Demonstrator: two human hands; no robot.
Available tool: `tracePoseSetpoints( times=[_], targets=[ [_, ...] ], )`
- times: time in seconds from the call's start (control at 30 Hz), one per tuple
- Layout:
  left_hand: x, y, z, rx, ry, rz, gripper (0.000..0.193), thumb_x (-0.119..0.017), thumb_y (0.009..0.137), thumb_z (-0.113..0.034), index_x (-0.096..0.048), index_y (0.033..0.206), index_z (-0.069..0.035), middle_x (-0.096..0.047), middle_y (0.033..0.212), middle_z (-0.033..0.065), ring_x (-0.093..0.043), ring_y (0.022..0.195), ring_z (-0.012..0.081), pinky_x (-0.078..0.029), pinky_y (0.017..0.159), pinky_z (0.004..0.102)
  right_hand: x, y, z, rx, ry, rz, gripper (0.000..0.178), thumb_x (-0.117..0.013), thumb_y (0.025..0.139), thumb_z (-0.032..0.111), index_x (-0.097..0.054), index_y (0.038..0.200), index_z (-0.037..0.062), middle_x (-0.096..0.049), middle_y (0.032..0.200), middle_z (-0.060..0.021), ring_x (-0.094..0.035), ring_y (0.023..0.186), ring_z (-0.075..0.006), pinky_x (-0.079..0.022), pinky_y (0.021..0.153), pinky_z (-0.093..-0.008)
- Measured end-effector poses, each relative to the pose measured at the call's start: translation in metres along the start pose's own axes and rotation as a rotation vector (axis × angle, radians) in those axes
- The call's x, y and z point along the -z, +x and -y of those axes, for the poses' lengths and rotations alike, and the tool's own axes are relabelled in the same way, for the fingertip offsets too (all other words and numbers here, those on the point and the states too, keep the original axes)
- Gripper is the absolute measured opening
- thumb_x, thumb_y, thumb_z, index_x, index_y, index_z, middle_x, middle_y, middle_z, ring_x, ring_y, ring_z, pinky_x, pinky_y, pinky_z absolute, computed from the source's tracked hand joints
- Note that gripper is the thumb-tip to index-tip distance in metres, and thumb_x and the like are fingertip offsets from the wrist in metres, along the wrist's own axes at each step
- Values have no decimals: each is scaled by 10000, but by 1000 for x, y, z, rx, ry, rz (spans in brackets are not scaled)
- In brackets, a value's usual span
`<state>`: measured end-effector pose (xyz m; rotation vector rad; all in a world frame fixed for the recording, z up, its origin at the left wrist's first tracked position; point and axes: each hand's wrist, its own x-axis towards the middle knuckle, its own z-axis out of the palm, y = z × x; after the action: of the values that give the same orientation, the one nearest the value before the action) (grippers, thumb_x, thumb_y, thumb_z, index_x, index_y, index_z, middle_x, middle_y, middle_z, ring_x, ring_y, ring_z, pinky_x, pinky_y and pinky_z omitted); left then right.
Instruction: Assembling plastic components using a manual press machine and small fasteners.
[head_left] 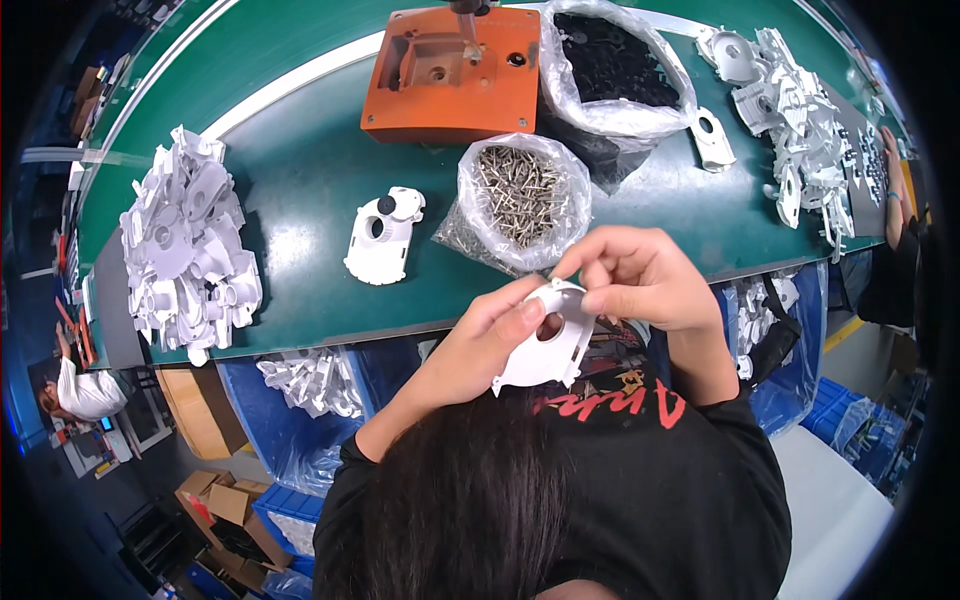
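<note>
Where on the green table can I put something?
There's bare green table between the left heap of white parts and the white piece with a black disc. Another patch lies between the small white part and the wearer's right hand. It's crowded around the orange block, metal-pin bag and black-piece bag.

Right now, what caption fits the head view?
Left hand holds a white part, right hand at its edge, near a bag of metal pieces.

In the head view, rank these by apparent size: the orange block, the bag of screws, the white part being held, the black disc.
1. Orange block
2. Bag of screws
3. Held white part
4. Black disc
</note>
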<state>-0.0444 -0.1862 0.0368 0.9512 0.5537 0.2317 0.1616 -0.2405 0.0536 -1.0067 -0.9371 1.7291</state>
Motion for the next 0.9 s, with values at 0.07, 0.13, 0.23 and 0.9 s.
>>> tracePoseSetpoints(
  times=[0.07, 0.13, 0.23, 0.9],
  targets=[
    [-2, 2, -7, 5, -44, -8, 657, -490, 886, -505, -461, 1200, 71, -568, 935, 75, -568, 823, 112, -475, 710, 232, -2, -1, 4, 76, -62, -86, 218, -656, 803, 12, -574, 997, -46, -534, 657, 12, -483, 564, -33, -365, 515, -176],
    [-1, 3, -9, 2, -26, -12, 657, -488, 887, -502, -459, 1202, 73, -575, 945, 85, -579, 831, 121, -484, 721, 240, -4, -2, -1, 132, -68, -120, 201, -659, 806, 14, -574, 980, -38, -538, 670, 12, -487, 578, -33, -369, 519, -176],
    [2, 3, -8, -29, 5, 0, 540, -448, 932, -452, -489, 1167, 33, -556, 926, 41, -525, 801, 75, -428, 678, 204, -8, -3, -1, 197, -84, -184, 182, -669, 806, 17, -572, 954, -25, -541, 695, 15, -492, 601, -33, -375, 530, -174],
    [-7, 3, -15, 14, -190, -47, 468, -349, 988, -333, -476, 1224, 50, -605, 1043, 80, -590, 905, 97, -479, 785, 241, 3, -27, -24, 32, 416, -271, 201, -558, 824, 158, -504, 865, -32, -538, 751, -141, -472, 443, -149, -272, 314, -226]
  ],
)
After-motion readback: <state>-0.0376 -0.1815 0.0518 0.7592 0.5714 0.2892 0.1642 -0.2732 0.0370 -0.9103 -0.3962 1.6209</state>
